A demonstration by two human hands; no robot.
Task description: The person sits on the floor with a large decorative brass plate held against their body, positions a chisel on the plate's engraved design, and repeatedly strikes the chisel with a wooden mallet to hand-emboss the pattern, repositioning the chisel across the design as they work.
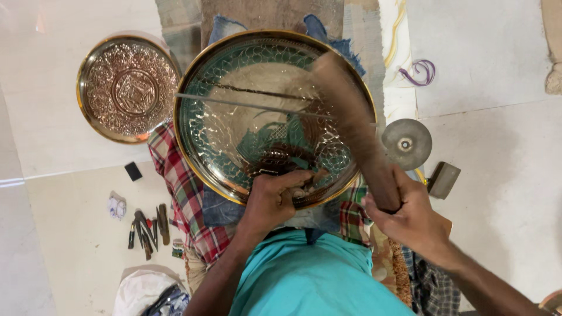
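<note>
On the floor cloth, left hand (275,199) pinches a punch on the brass tray (234,76); right hand (410,219) clenches the mallet (354,126). Chasing underway; next strike needs aim.

A large, round, gold-rimmed engraved metal tray (257,111) lies flat on cloth, a blurred wooden mallet (357,129) above it.

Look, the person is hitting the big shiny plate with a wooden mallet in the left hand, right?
Not quite. The head view shows the wooden mallet in the right hand. The left hand rests on the big shiny plate.
</note>
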